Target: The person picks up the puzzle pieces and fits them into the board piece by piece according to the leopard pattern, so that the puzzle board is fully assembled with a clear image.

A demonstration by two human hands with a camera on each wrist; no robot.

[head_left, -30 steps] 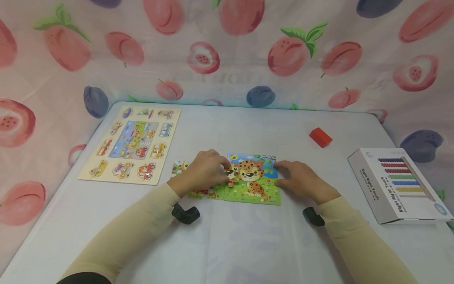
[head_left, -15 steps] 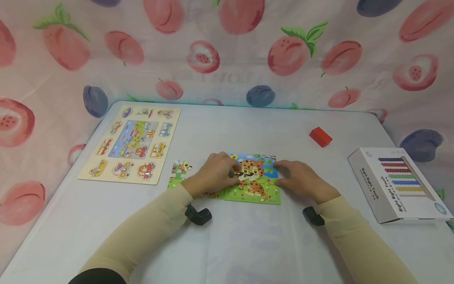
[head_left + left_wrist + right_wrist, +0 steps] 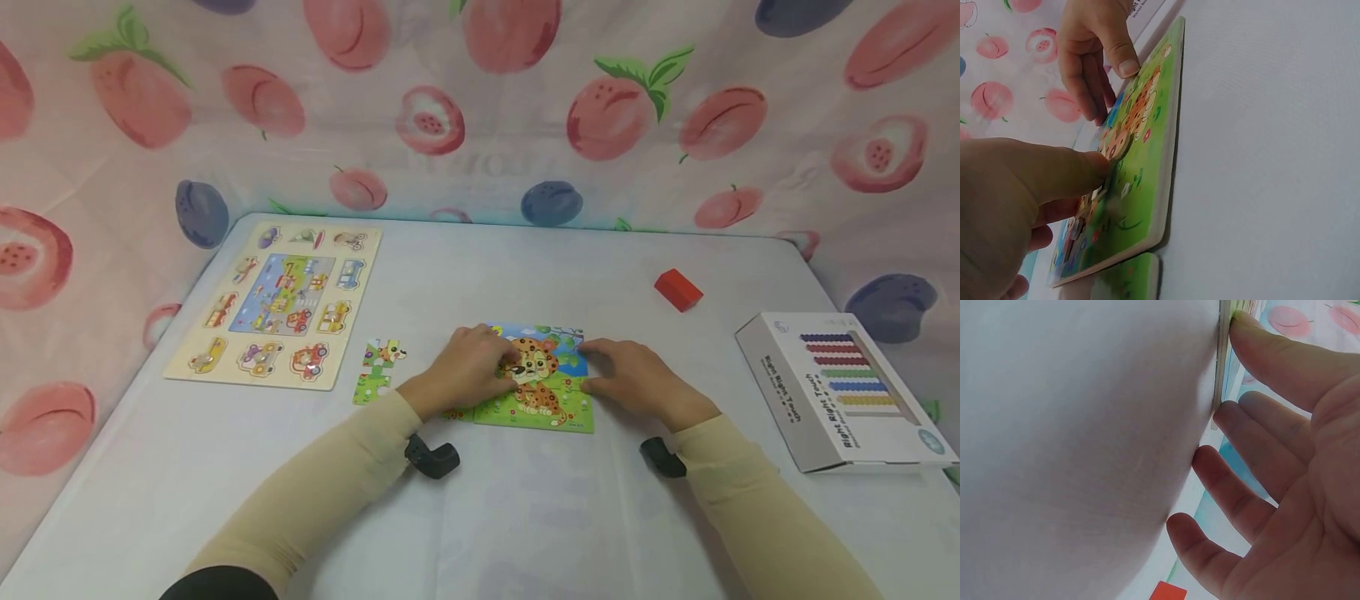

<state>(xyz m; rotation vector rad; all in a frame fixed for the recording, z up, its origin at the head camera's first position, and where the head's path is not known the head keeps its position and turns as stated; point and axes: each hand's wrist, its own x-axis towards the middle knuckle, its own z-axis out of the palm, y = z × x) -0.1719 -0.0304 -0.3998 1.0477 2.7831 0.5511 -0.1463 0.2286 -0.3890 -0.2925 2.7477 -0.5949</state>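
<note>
A square leopard jigsaw puzzle (image 3: 558,417) lies flat at the middle of the table. My left hand (image 3: 468,371) reaches over its left side and pinches a small wooden puzzle piece (image 3: 1119,145) between thumb and fingers, close over the leopard's face. Most of that piece is hidden by the fingers. At the puzzle's right edge, my right hand (image 3: 637,379) rests with its fingers loosely bent. Its thumb (image 3: 1260,340) and a fingertip touch the edge. A second green puzzle with a giraffe head (image 3: 390,352) adjoins on the left, partly covered by my left hand and forearm.
A wooden vehicle puzzle board (image 3: 341,333) lies at the back left. A red block (image 3: 678,290) stands at the back right. Nearer on the right is a white box (image 3: 795,392) with coloured rows on its lid. Fruit-patterned cloth (image 3: 480,167) hangs behind the table.
My left hand has moved right with the puzzle piece, from the puzzle's left edge to over the leopard's face, uncovering more of the giraffe puzzle. The right hand has stayed in place.
</note>
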